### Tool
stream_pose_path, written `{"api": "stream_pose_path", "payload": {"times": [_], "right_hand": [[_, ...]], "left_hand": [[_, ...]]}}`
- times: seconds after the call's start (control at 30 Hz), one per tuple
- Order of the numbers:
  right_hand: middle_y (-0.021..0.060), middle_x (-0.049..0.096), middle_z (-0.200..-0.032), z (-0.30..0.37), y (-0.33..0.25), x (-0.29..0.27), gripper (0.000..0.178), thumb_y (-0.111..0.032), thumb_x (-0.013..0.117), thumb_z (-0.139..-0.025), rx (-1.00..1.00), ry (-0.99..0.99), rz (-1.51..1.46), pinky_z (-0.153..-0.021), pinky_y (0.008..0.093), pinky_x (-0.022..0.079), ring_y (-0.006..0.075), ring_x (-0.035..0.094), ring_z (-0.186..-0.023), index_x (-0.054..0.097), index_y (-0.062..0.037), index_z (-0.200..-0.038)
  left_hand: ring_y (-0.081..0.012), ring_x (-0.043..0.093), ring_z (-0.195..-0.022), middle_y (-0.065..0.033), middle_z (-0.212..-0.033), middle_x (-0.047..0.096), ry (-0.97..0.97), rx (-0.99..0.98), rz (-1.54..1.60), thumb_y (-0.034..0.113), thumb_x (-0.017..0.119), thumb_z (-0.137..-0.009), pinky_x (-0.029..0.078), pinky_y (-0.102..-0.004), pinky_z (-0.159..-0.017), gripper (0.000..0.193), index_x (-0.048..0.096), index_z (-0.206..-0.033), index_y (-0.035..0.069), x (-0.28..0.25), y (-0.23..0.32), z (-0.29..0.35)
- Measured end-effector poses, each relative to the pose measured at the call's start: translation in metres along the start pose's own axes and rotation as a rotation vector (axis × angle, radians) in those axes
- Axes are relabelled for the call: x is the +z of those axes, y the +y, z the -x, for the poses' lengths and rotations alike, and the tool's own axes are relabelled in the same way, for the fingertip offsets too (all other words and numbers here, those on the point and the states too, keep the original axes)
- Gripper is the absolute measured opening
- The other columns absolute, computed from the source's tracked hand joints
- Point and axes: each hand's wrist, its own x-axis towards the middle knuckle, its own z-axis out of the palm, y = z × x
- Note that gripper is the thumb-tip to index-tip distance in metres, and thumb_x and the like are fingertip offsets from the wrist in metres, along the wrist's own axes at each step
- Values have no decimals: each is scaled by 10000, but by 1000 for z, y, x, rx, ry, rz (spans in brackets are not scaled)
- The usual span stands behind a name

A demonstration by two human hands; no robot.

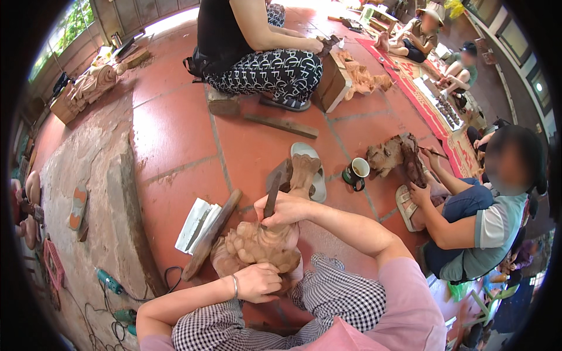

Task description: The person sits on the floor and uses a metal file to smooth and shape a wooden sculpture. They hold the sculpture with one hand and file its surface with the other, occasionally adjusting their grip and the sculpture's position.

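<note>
A brown wood carving with rounded, petal-like lumps stands between my knees, its flared narrow end pointing away from me. My right hand is closed around a dark, flat carving tool, held upright with its lower end at the carving's top. Whether that end is a blade I cannot tell. Against the near side of the carving, my left hand lies with fingers curled, gripping it; the fingertips are partly hidden. Grey sandals show beside the narrow end.
Left of the carving lie a wooden bar and a folded white paper. A mug stands to the right, near a co-worker with a dark wood piece. Another person sits ahead. Green power tools with cords lie at left.
</note>
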Motion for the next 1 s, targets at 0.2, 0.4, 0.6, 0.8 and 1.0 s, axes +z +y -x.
{"api": "stream_pose_path", "payload": {"times": [0.2,0.4,0.6,0.8,1.0], "right_hand": [[56,669,-729,-6,2,7,118,-113,696,-671,-32,-59,72,-655,359,505,213,653,-728,682,-106,-788],[43,651,-817,0,5,1,107,-78,683,-756,158,-4,-158,-719,295,495,134,616,-784,635,-20,-832],[60,631,-731,0,-19,9,109,-122,668,-749,117,-48,87,-659,322,482,182,614,-714,637,-36,-809],[74,629,-701,0,-21,5,132,-134,670,-721,91,-34,91,-608,344,474,223,607,-659,630,-28,-789],[71,615,-681,-1,-10,11,145,-140,670,-731,53,115,110,-612,347,472,220,600,-653,623,-26,-808]], "left_hand": [[-251,603,-826,-58,-793,578,4,21,-10,285,749,-704,470,-370,-904,265,579,-758,88,1,-4,2],[-241,618,-887,-62,-864,607,-58,-23,23,261,735,-721,481,-375,-910,251,596,-806,71,0,-3,5],[-227,633,-923,-58,-896,625,-43,-43,0,274,751,-698,469,-366,-964,269,620,-797,61,-1,1,9],[-220,631,-914,-50,-866,614,-52,-59,-1,269,750,-689,467,-365,-972,261,618,-783,65,1,0,7],[-220,633,-911,-52,-850,615,-41,-39,6,264,750,-682,470,-364,-966,255,622,-778,67,-2,-2,5]]}}
